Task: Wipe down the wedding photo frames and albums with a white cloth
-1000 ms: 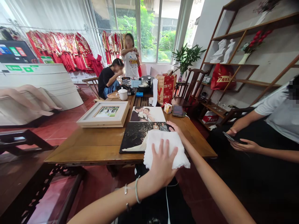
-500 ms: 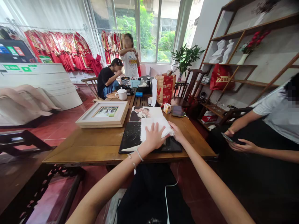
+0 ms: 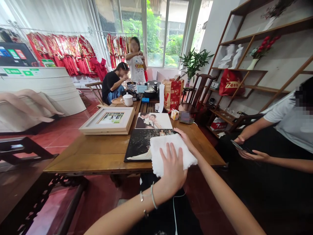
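My left hand point(image 3: 173, 168) lies flat, fingers spread, on a white cloth point(image 3: 171, 152) that covers the near right part of a dark photo print point(image 3: 141, 143) on the wooden table point(image 3: 97, 153). My right hand point(image 3: 184, 136) rests at the cloth's far right edge, fingers mostly hidden behind it. A second photo print point(image 3: 153, 120) of a couple lies just beyond the dark one.
A stack of pale picture frames point(image 3: 109, 119) sits at the table's left. A white teapot point(image 3: 127, 99), red paper bag point(image 3: 173, 93) and small boxes stand further back. A person with a phone point(image 3: 238, 146) sits at right. Two other people are at the table's far end. Shelves line the right wall.
The cloth and my left hand slid away to the print's far end, then back toward me to its near right corner. My right hand stayed at the cloth's far edge.
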`<state>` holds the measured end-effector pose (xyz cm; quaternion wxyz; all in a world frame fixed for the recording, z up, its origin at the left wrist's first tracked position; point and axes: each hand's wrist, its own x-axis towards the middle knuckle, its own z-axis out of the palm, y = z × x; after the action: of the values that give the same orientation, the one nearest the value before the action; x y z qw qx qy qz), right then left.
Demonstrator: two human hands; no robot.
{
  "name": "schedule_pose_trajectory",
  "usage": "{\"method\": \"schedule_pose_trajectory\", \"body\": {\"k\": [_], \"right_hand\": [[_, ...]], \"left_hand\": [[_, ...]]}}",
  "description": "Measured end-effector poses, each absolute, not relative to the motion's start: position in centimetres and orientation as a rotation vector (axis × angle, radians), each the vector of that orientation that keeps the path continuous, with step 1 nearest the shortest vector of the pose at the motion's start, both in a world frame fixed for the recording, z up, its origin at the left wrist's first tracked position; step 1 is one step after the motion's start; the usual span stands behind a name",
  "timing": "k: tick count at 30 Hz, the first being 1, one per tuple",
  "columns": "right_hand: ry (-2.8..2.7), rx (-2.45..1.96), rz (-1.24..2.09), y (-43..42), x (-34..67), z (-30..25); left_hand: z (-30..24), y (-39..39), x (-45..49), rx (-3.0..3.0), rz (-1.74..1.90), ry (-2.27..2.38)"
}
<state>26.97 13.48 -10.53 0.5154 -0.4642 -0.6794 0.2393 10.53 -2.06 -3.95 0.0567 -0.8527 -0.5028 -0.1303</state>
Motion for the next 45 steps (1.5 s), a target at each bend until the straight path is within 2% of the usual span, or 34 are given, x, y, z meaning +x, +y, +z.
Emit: {"method": "schedule_pose_trajectory", "body": {"k": [7,14,21,25,36,40,45], "right_hand": [[-1.661,-1.138,0.564,13.6,27.0,-10.4],[-1.582,-1.168,0.568,13.4,26.6,-10.9],[-1.609,-1.174,0.544,13.5,26.6,-10.9],[-1.611,-1.200,0.547,13.4,26.5,-10.7],[-1.625,-1.234,0.490,12.8,26.0,-10.1],[-1.626,-1.223,0.500,12.8,26.1,-10.1],[-1.620,-1.233,0.476,12.9,26.1,-10.2]], "left_hand": [[-3.8,-2.7,9.6,-2.657,-0.340,-1.417],[-3.2,5.6,7.2,-2.685,-0.435,-1.267],[-3.5,11.4,7.3,-2.666,-0.359,-1.229],[-3.6,10.1,7.0,-2.663,-0.312,-1.206],[-4.6,-0.3,2.8,-2.743,-0.312,-1.071],[-4.2,0.8,2.3,-2.780,-0.313,-1.096],[-3.1,6.2,3.5,-2.752,-0.275,-1.154]]}}
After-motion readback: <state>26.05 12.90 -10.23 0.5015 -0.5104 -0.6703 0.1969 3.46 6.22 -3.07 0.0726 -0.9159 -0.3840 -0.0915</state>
